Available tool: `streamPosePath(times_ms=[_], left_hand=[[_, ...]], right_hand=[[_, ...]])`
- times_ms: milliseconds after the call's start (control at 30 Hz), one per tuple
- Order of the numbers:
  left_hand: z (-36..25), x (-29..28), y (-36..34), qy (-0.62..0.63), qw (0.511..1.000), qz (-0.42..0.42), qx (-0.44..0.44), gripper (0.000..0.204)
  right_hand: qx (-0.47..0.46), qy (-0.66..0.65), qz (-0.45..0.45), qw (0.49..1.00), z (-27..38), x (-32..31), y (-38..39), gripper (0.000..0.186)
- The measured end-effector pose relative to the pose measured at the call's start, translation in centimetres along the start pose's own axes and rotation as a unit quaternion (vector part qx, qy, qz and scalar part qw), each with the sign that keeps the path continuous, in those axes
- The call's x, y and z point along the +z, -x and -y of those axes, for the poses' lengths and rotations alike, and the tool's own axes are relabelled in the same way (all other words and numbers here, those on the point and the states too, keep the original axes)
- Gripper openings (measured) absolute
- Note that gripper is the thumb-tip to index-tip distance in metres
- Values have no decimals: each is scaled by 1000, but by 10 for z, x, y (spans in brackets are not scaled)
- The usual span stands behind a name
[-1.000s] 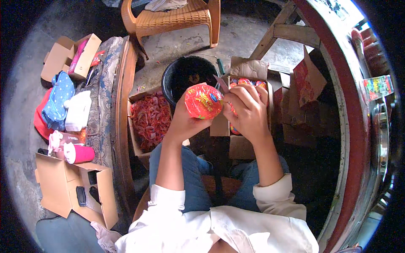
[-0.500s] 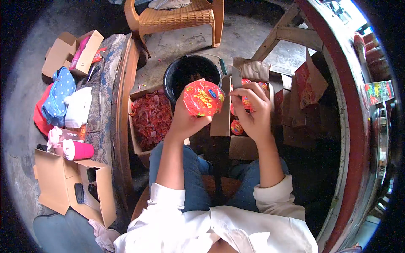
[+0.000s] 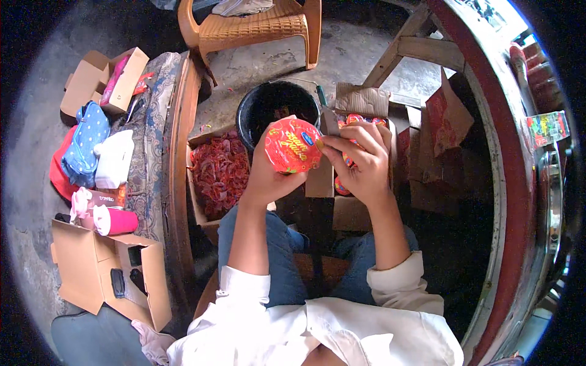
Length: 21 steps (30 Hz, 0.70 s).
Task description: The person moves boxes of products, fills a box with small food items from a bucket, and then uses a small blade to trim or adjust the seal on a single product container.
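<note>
My left hand (image 3: 273, 178) grips a round cup (image 3: 292, 145) with a shiny red printed lid, held upright in front of the black bucket (image 3: 248, 110). My right hand (image 3: 361, 160) is closed on a grey flat blade (image 3: 329, 122), which sticks up above my fingers; its thumb and forefinger reach the lid's right rim. Left of the bucket, a carton (image 3: 217, 177) holds red plastic scraps. Behind my right hand stands an open carton (image 3: 320, 183) of red round-lidded items, partly hidden.
A padded bench (image 3: 151, 207) at left carries open boxes (image 3: 79, 262), a blue dotted pouch (image 3: 91, 146) and a pink roll (image 3: 119, 219). A plastic chair (image 3: 253, 33) stands beyond the bucket. At right are cardboard pieces (image 3: 445, 110) and a red-and-white wooden frame (image 3: 513, 244).
The blade has shifted and tilted in my right hand, and that hand's fingertips have come back to the lid's rim. The cup in my left hand has turned slightly.
</note>
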<state>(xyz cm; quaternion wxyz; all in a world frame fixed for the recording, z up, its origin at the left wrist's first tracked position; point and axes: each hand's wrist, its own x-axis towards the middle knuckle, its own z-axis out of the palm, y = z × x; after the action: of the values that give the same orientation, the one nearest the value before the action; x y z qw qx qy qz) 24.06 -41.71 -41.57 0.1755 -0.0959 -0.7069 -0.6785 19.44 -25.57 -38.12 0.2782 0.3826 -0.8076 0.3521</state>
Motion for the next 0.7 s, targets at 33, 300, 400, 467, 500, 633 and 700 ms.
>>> streamPosePath(times_ms=[33, 300, 400, 467, 500, 633, 700], left_hand=[[0, -1, 0, -5, 1000, 7, 10, 61], [5, -1, -2, -38, 998, -47, 17, 63], [-2, 1, -3, -64, 995, -74, 10, 64], [-3, 1, -4, -90, 993, -71, 22, 64], [1, 0, -3, -91, 994, -62, 29, 64], [6, -6, -3, -109, 993, 0, 42, 63], [4, -4, -1, -51, 998, -15, 46, 64]], right_hand=[[-11, 10, 4, 1000, 1, -2, -1, 18], [25, -14, -80, 996, 12, -6, -3, 16], [54, -16, -81, 995, 9, 6, 4, 17], [57, -2, -77, 995, 7, 7, 3, 14], [41, 6, -71, 997, 7, 5, 1, 14], [59, -23, -50, 997, 9, 2, -3, 15], [119, -88, -31, 989, 9, 3, -3, 17]])
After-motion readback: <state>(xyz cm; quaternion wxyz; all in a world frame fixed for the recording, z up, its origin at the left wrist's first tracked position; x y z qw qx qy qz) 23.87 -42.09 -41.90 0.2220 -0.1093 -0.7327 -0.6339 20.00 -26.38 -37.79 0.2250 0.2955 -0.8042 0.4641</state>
